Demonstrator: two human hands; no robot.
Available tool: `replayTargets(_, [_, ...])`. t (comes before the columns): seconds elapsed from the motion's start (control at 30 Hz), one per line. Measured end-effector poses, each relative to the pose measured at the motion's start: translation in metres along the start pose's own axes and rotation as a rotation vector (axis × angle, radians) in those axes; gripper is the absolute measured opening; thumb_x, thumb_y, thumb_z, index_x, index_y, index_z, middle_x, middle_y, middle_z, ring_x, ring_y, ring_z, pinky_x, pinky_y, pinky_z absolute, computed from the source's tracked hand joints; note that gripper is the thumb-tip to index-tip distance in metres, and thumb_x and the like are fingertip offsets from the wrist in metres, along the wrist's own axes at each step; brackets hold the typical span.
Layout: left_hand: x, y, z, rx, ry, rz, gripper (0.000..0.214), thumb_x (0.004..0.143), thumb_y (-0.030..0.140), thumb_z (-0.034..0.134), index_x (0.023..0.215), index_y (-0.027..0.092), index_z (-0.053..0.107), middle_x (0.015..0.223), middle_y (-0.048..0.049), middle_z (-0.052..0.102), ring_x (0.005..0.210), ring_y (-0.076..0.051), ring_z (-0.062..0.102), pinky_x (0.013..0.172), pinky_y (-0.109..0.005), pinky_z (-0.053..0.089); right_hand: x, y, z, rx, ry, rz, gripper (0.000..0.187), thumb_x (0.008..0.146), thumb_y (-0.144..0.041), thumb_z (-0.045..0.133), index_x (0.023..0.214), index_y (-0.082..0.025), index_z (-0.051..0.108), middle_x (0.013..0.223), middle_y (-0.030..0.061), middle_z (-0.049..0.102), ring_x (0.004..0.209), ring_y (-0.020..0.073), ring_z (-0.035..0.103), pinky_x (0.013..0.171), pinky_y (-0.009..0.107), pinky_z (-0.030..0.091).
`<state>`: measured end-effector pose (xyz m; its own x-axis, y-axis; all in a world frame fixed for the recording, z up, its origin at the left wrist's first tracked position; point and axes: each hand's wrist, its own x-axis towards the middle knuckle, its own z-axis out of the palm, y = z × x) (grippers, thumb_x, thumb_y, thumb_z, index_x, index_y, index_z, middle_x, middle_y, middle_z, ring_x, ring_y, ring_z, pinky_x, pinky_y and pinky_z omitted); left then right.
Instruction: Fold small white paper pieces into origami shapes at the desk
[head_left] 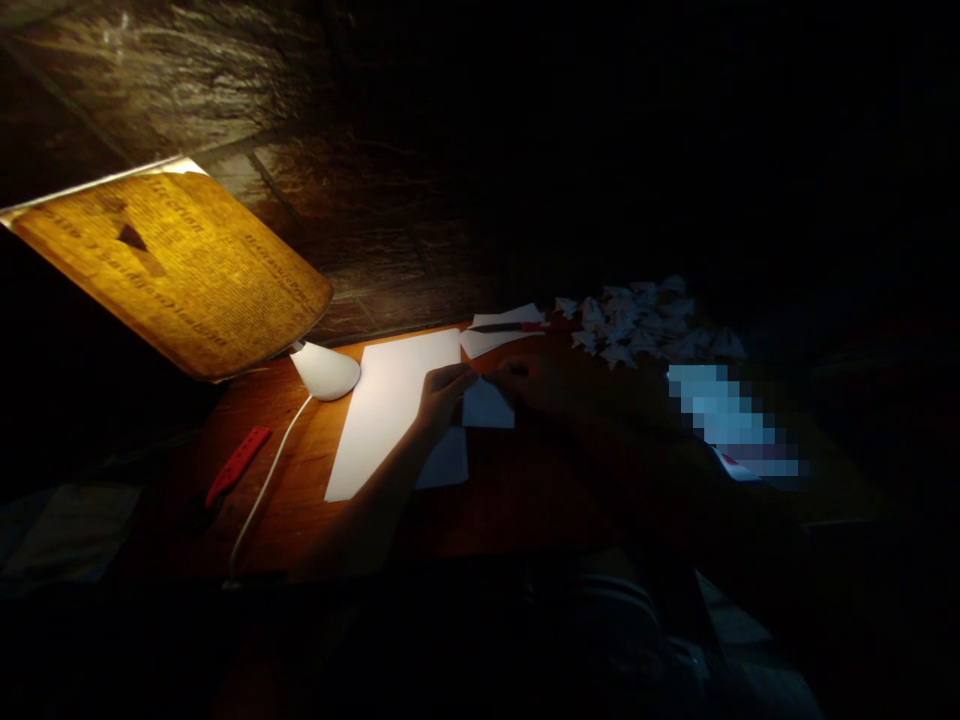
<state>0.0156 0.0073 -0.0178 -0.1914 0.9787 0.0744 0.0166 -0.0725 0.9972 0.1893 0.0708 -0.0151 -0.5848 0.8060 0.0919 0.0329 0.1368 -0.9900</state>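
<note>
While lamplight fell across the wooden table, we had our left hand at the top edge of a small piece of paper, its fingers close together and pinching that edge. Our right hand was just beside it, at the paper's upper right, with the fingers bent; in the shadow we could not tell whether they gripped it. The piece was just beside the right edge of a large white sheet. Behind our hands, a red-handled tool lay across some smaller sheets, and to their right we saw a loose heap of folded paper shapes. Nearer us on the right, a screen glowed. On our left stood the lamp, its cord running past a red strip.
</note>
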Motion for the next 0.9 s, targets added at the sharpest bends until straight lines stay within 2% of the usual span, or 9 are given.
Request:
replayTargets(0.13, [0.002, 0.0, -0.001, 0.057, -0.033, 0.037, 0.052, 0.071, 0.052, 0.079, 0.053, 0.017, 0.046, 0.053, 0.0053, 0.034, 0.05, -0.007, 0.031, 0.047, -0.024, 0.021, 0.002, 0.004, -0.001, -0.007, -0.014, 0.007, 0.044, 0.074, -0.057, 0.074, 0.062, -0.019, 0.055, 0.06, -0.003, 0.053, 0.057, 0.0108, 0.045, 0.055, 0.027, 0.036])
replayTargets(0.3, [0.002, 0.006, 0.0, 0.164, -0.101, 0.09, 0.046, 0.071, 0.057, 0.078, 0.059, 0.016, 0.061, 0.057, 0.0022, 0.045, 0.057, -0.011, 0.039, 0.05, -0.025, 0.024, 0.003, 0.008, -0.002, -0.065, -0.027, -0.013, 0.045, 0.077, -0.058, 0.07, 0.061, -0.019, 0.056, 0.058, -0.0025, 0.051, 0.057, 0.0113, 0.044, 0.053, 0.026, 0.032])
replayTargets(0.63, [0.003, 0.001, 0.0, 0.132, 0.01, 0.11, 0.046, 0.074, 0.051, 0.078, 0.056, 0.016, 0.054, 0.055, 0.0038, 0.04, 0.055, -0.01, 0.035, 0.052, -0.024, 0.023, 0.002, -0.001, 0.0, -0.003, 0.02, 0.028, 0.049, 0.071, -0.065, 0.069, 0.059, -0.02, 0.054, 0.057, -0.0016, 0.053, 0.058, 0.0125, 0.046, 0.055, 0.028, 0.037])
replayTargets(0.9, [0.004, 0.001, 0.001, 0.111, -0.002, 0.073, 0.046, 0.072, 0.056, 0.078, 0.059, 0.016, 0.058, 0.056, 0.0032, 0.045, 0.055, -0.01, 0.038, 0.052, -0.024, 0.024, 0.0, -0.004, 0.001, 0.029, 0.044, 0.037, 0.046, 0.07, -0.064, 0.074, 0.062, -0.02, 0.058, 0.06, 0.0008, 0.058, 0.06, 0.0151, 0.051, 0.056, 0.029, 0.04])
